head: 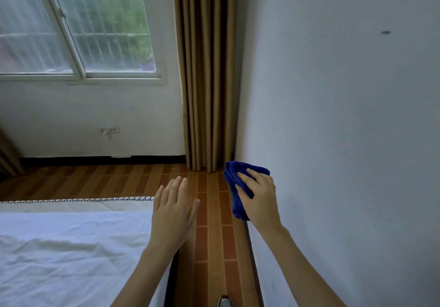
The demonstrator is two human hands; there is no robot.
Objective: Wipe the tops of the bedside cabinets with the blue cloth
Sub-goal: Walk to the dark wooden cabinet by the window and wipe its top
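Two hands — right hand point(258, 197) grip clutching blue cloth point(234, 187), left hand point(172, 211) splayed, empty.

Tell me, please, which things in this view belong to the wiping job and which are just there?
For the job: blue cloth, bunched in the right hand; left hand, open and empty. No bedside cabinet is in view.

Just there: bed, curtain, window, wall socket, tiled floor.
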